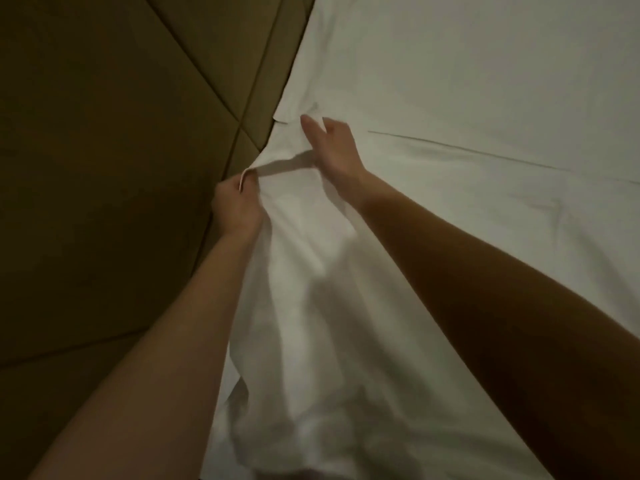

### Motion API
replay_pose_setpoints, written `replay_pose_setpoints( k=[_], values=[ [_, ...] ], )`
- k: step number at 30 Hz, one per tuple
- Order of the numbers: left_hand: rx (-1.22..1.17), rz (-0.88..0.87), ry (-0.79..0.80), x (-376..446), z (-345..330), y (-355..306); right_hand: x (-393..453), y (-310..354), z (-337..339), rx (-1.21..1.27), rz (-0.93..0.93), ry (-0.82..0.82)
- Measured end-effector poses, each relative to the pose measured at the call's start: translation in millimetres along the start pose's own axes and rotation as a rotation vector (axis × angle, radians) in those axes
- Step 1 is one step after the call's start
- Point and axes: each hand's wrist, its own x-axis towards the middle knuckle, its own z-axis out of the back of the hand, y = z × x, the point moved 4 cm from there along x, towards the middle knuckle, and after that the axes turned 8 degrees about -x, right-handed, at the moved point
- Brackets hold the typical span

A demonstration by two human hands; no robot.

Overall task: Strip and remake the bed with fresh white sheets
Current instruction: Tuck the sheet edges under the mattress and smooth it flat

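Two hands work the white sheet (346,271): left hand (235,206) pinches its edge taut, while right hand (332,147) presses flat beyond it, smoothing.

The white sheet (450,81) runs out past the top, right and bottom edges. Below the left hand (237,209), its folds blur into a soft heap. That hand's fingers (250,183) curl out of sight under the sheet's hem. Both forearms are cut off at the bottom edge.
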Motion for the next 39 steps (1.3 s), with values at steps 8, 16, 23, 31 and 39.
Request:
replay_pose_setpoints(
  k=[8, 16, 23, 31, 39],
  values=[
    [0.124, 0.116, 0.077, 63, -38, 24, 85, -14, -37, -0.431, 0.02, 0.188],
    [0.186, 0.218, 0.06, 41, -30, 91, 95, -38, -61, -0.845, 0.216, 0.422],
    [0.236, 0.305, 0.076, -34, 24, 124, 21, -67, -46, -1.001, 0.404, 0.363],
    [0.233, 0.518, 0.208, -131, 91, 175, -124, -131, -24, -1.051, 0.452, 0.391],
    [0.399, 0.503, 0.282, -200, 137, 229, -279, -185, -1, -1.005, 0.326, 0.444]
  ],
)
